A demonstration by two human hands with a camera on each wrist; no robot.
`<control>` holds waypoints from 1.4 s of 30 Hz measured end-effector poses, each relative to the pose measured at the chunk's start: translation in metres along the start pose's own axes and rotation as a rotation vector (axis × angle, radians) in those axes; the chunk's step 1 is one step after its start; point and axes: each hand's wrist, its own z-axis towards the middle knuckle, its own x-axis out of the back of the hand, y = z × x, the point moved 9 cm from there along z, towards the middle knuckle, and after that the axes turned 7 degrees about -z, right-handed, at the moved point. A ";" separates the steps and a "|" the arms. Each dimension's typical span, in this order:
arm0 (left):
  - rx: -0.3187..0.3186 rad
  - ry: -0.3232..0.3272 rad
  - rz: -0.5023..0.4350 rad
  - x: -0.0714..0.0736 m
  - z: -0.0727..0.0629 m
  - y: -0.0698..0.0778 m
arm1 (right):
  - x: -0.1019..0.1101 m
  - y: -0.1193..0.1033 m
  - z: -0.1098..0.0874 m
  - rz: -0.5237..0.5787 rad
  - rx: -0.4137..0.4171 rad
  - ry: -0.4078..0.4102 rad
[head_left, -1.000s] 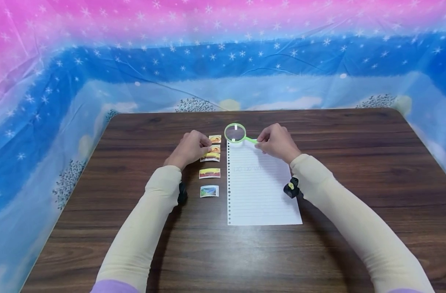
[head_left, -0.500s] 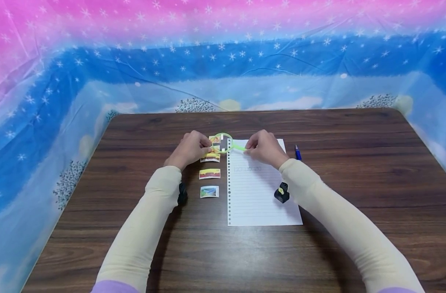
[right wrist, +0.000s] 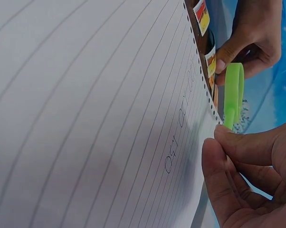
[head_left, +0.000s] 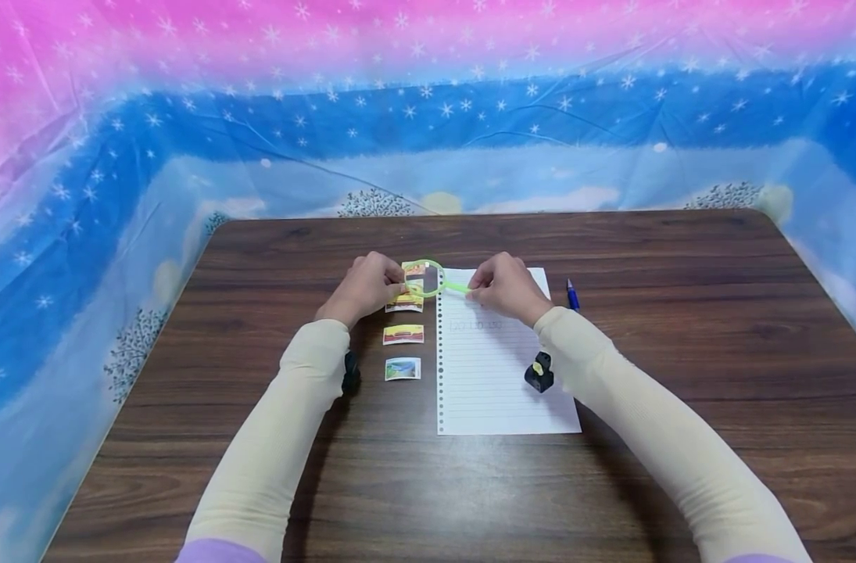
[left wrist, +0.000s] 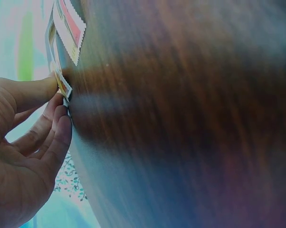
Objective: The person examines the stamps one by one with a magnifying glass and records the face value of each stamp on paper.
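My left hand (head_left: 360, 288) pinches a small postage stamp (left wrist: 63, 88) with toothed edges between thumb and fingers, close over the table. My right hand (head_left: 510, 289) grips the thin handle of a green magnifying glass (right wrist: 234, 90) between thumb and fingertips. In the head view its round lens overlaps the upper stamps, right beside my left fingertips. A yellow-and-red stamp (head_left: 402, 334) and a blue-green landscape stamp (head_left: 402, 369) lie lower in the same column. Another stamp (head_left: 403, 303) shows just under my left hand, partly covered.
A lined sheet (head_left: 505, 391) with punched holes lies right of the stamps, bearing handwritten numbers (right wrist: 174, 147). To its right lies a blue pen (head_left: 572, 295). The brown wooden table (head_left: 681, 352) ends at a snowflake-patterned cloth (head_left: 428, 102) behind it.
The magnifying glass has moved left and toward me with my right hand, from the sheet's top edge to over the upper stamps. The pen has come into view. My left hand stays put.
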 end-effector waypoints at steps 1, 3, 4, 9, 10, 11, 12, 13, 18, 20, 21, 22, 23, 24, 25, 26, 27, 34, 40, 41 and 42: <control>-0.005 -0.002 0.001 0.000 0.000 0.001 | 0.000 0.000 0.000 0.000 0.000 0.000; -0.020 -0.005 0.000 0.000 0.000 0.002 | 0.000 -0.001 0.000 0.002 0.001 -0.001; -0.024 -0.004 -0.001 0.000 0.000 0.003 | 0.000 -0.001 0.001 0.003 0.000 -0.002; -0.037 -0.001 -0.011 0.001 -0.001 0.005 | 0.001 -0.002 0.000 0.005 -0.005 -0.002; -0.035 -0.003 -0.012 0.001 -0.001 0.005 | 0.001 -0.002 0.000 0.006 -0.006 -0.001; -0.034 -0.007 -0.012 0.001 -0.001 0.005 | 0.002 -0.002 -0.001 0.009 -0.007 0.000; -0.032 -0.008 -0.013 0.001 -0.001 0.005 | 0.002 -0.002 -0.001 0.011 -0.006 0.000; -0.028 -0.005 -0.011 0.001 -0.001 0.005 | 0.003 -0.002 -0.001 0.014 -0.006 0.000; 0.005 0.006 -0.005 0.002 -0.002 0.004 | 0.007 -0.001 -0.004 0.017 -0.008 0.002; 0.022 0.006 -0.007 0.001 -0.002 0.002 | 0.011 0.000 -0.005 0.015 -0.012 0.008; 0.030 0.005 -0.010 0.001 -0.002 0.002 | 0.013 0.001 -0.005 0.014 -0.014 0.013; 0.036 0.006 -0.012 0.001 -0.002 0.002 | 0.014 0.003 -0.006 0.016 -0.016 0.014; 0.041 0.008 -0.014 0.001 -0.002 0.001 | 0.016 0.004 -0.007 0.019 -0.018 0.016; 0.041 0.009 -0.014 0.001 -0.002 0.002 | 0.018 0.005 -0.008 0.021 -0.019 0.017; 0.038 0.011 -0.011 0.001 -0.001 0.002 | 0.020 0.006 -0.009 0.022 -0.020 0.020; 0.034 0.013 -0.009 0.001 -0.001 0.003 | 0.022 0.007 -0.010 0.023 -0.018 0.023; 0.024 0.009 -0.007 0.001 -0.001 0.004 | 0.025 0.008 -0.011 0.027 -0.017 0.026; 0.037 0.019 0.000 0.001 -0.001 0.002 | 0.045 0.017 -0.021 0.050 -0.014 0.062; 0.056 0.018 0.001 0.000 -0.002 0.000 | 0.064 0.030 -0.032 0.032 -0.017 0.092; 0.056 0.020 0.001 0.000 -0.002 0.000 | 0.068 0.033 -0.034 0.031 -0.022 0.095; 0.057 0.022 0.000 0.000 -0.002 -0.001 | 0.071 0.036 -0.035 0.034 -0.029 0.097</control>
